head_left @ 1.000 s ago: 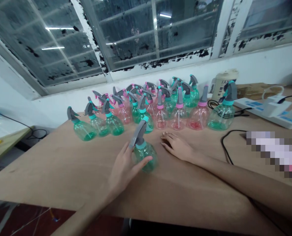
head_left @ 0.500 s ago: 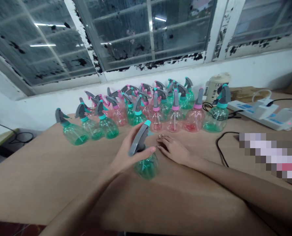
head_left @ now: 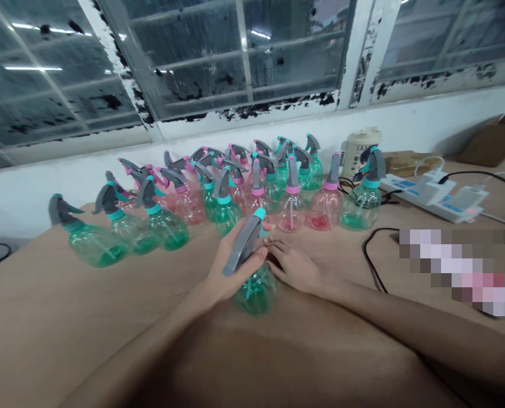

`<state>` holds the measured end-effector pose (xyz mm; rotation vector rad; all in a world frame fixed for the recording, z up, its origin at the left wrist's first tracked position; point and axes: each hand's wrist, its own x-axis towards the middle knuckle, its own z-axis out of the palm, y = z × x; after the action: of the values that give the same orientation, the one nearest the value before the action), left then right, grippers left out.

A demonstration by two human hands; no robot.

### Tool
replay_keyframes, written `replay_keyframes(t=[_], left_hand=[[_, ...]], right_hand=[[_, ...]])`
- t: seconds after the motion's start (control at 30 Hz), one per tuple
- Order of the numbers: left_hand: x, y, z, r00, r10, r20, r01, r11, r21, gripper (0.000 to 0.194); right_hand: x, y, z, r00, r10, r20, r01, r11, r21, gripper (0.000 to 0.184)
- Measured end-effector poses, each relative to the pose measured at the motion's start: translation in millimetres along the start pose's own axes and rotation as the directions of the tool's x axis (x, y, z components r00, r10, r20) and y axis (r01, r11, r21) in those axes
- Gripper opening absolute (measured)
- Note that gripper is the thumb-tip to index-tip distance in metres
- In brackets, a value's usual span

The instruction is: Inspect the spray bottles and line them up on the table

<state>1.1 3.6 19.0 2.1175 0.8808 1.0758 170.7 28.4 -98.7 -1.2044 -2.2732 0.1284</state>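
Note:
A green spray bottle (head_left: 256, 292) with a grey trigger head and turquoise cap stands on the table in front of me. My left hand (head_left: 231, 260) is closed around its neck, thumb on the near side and fingers behind the head. Just right of the bottle, my right hand (head_left: 297, 266) rests on the tabletop with its fingers loosely bent and apart, holding nothing. Its fingertips lie close to the bottle; whether they touch it I cannot tell. Behind both hands, pink spray bottles (head_left: 292, 212) and other green spray bottles (head_left: 167, 229) stand in rows.
A white power strip (head_left: 431, 198) with plugs and a black cable (head_left: 365, 249) lie on the right of the wooden table (head_left: 86, 317). A cream-coloured cup (head_left: 360, 150) and cardboard box (head_left: 496, 141) stand near the wall. Windows rise behind.
My left thumb and fingers have closed more tightly around the bottle's neck. My right hand stays beside it. The view has shifted, so the left bottles appear farther left.

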Motion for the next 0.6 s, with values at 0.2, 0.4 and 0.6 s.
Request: replay_keyframes(t=[0.2,0.4,0.6], left_hand=[[1.6,-6.4,2.8,0.999,-0.008,0.036,0.009,1.0,-0.029,0.02],[2.5,-2.5,3.0,0.998,-0.022,0.05,0.024,0.999,-0.048,0.027],[2.7,2.3,5.0,0.999,-0.054,0.0,0.054,0.998,-0.035,0.012]], right_hand=[[-0.3,1.0,0.8,1.0,-0.003,-0.008,0.003,1.0,0.029,0.028],[-1.4,0.4,-0.9,1.0,0.012,0.016,-0.012,1.0,0.026,0.029],[-1.9,0.6,-4.6,0.999,0.007,0.038,-0.009,0.999,0.048,0.031]])
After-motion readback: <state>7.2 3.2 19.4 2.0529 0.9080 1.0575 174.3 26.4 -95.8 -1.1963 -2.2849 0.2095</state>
